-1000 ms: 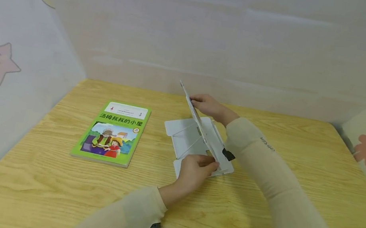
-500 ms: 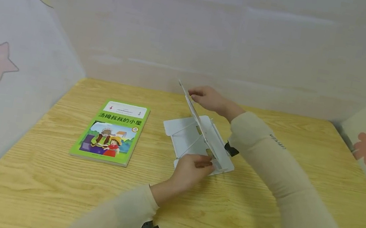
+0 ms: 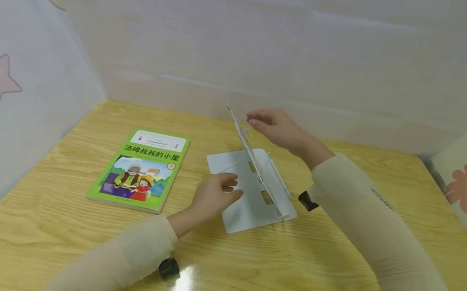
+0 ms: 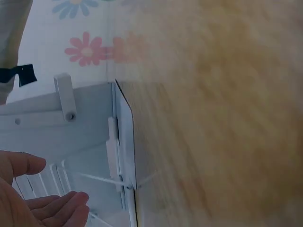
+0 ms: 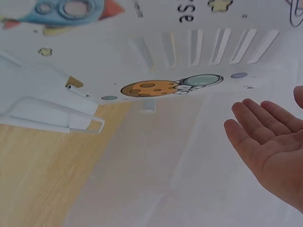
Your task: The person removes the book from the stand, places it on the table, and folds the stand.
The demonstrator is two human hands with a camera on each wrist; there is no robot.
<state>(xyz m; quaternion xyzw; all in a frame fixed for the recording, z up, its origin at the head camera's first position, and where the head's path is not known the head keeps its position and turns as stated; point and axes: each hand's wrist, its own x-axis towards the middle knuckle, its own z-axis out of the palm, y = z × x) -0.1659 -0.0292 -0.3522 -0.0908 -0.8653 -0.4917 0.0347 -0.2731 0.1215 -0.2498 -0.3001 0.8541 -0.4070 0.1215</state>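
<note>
A white folding book stand is on the table with its panel raised at a slant above the flat base. Cartoon prints of a rocket, a planet and an astronaut decorate the panel's face in the right wrist view, along with a row of slots. My left hand hovers at the base's left side, fingers loosely bent, holding nothing. Beside the panel's upper part is my right hand; its fingers are extended and apart from the panel. Wire supports show on the stand.
A green picture book lies flat to the left of the stand on the wooden table. Behind the table hangs a pale backdrop, with a star printed at left and a flower at right.
My left hand has let go of the panel's lower edge and moved left. My right hand has come off the panel's upper part, shifting slightly right. The panel stays raised.
</note>
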